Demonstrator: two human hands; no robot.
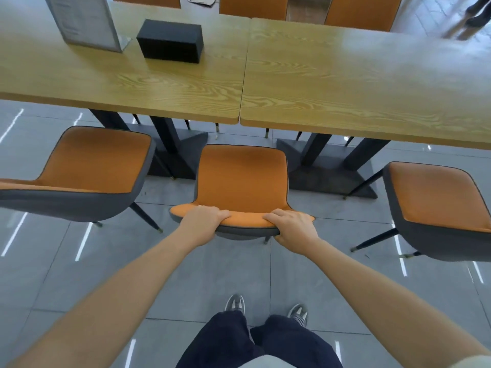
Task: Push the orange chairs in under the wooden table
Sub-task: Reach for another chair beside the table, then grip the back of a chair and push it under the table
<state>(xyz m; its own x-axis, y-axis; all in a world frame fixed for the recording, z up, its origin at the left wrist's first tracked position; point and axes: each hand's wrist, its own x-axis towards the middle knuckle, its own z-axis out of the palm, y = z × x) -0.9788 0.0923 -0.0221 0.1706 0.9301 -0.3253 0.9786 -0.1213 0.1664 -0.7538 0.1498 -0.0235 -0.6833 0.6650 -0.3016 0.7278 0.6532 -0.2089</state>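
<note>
Left hand [204,221]: grips the top edge of the middle chair's back near its left end, fingers curled over onto the orange front; thumb hidden.
Right hand [292,225]: grips the same edge near its right end, fingers curled over the top, thumb on the grey rear shell.
Middle chair [241,179]: orange seat, grey shell, facing the table in line with the seam between the 2 tops; the whole seat shows, its front edge near the table's near edge and not under it.
Left chair [98,160]: same kind, beside the middle chair, turned at an angle; seat out from under the table.
Right chair [435,192]: same kind, on the other side, also angled and out from under the table.
Table [358,83]: 2 wooden tops butted edge to edge on dark bases [329,171].
Box [170,41]: black, on the left top.
Sign [85,22]: upright stand just left of the box; text too blurred to read.
Far chairs [253,7]: orange backs along the far side.
Floor [225,274]: glossy grey tiles.
Person: dark trousers, grey shoes [235,302], standing behind the middle chair, both arms stretched forward.
</note>
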